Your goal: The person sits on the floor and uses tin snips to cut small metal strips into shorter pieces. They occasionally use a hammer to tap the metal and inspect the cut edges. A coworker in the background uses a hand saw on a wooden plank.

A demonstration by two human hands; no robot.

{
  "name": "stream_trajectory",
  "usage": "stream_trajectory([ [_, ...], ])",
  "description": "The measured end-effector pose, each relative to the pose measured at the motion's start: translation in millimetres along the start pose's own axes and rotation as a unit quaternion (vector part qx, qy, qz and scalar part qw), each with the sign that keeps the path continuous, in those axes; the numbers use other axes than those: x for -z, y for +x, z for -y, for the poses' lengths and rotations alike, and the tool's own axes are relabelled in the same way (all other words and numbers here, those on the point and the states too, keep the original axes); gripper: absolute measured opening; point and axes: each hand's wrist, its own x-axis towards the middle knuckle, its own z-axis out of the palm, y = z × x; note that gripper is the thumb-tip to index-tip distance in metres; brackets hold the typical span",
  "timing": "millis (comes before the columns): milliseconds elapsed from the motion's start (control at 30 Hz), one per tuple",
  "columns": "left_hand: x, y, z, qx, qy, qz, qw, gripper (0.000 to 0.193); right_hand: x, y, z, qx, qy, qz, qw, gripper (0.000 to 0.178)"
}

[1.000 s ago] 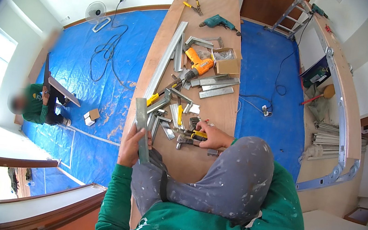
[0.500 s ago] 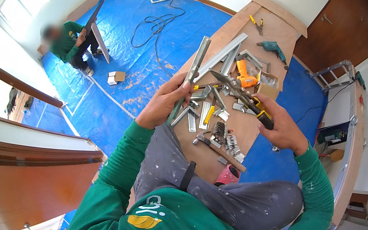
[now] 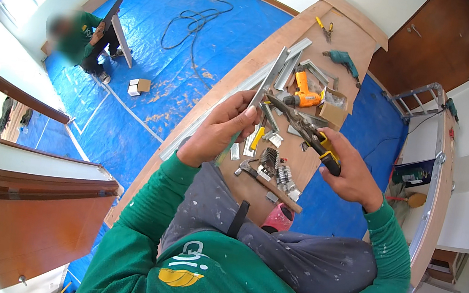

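Observation:
My left hand (image 3: 219, 125) is closed around a slim metal channel (image 3: 271, 75), which slants up and away over the plywood. Closed on the yellow-and-black handles of tin snips (image 3: 301, 121) is my right hand (image 3: 357, 171). The snips' blades point left, with their tips right by the channel's edge, just above my left fingers; I cannot tell whether they bite into it. Beneath my hands lie cut metal pieces (image 3: 271, 138), a yellow-handled cutter (image 3: 257, 138), bundled metal clips (image 3: 285, 179) and a claw hammer (image 3: 272, 188) with a wooden handle.
On the plywood (image 3: 355, 36) beyond are an orange drill (image 3: 307, 91), a teal drill (image 3: 344, 60), yellow-handled pliers (image 3: 324, 31) and an open carton (image 3: 332, 109). A co-worker (image 3: 87, 42) sits at left on blue sheeting (image 3: 150, 21). A ladder (image 3: 421, 95) stands right.
The snips' blades have come down and left to the channel. My left hand has shifted slightly right, tilting the channel further right. The whole view has moved a little.

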Motion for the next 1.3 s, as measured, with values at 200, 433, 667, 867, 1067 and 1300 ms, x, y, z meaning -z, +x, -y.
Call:
stream_trajectory([
  [200, -7, -6, -5, 0.001, 0.068, -0.02, 0.998, 0.047, 0, -3, 3, 0.003, -0.001, 0.006, 1.0, 0.073],
  [433, -11, -9, 1, -0.004, 0.122, -0.052, 0.991, 0.046, -5, -5, -1, -0.02, 0.023, 0.009, 0.999, 0.067],
  [667, -21, 1, 32, -0.05, 0.371, -0.161, 0.913, 0.048, -23, -3, -1, -0.015, -0.064, -0.043, 0.997, 0.07],
  [867, -26, 5, 54, -0.078, 0.419, -0.205, 0.881, 0.046, -36, -4, -4, 0.006, -0.121, -0.067, 0.99, 0.072],
  [1067, -26, 12, 65, -0.029, 0.43, -0.228, 0.873, 0.052, -40, -1, 5, -0.008, -0.181, -0.073, 0.981, 0.072],
  [1300, -17, 23, 87, -0.047, 0.448, -0.242, 0.86, 0.052, -43, 1, 15, -0.038, -0.175, -0.055, 0.982, 0.07],
])
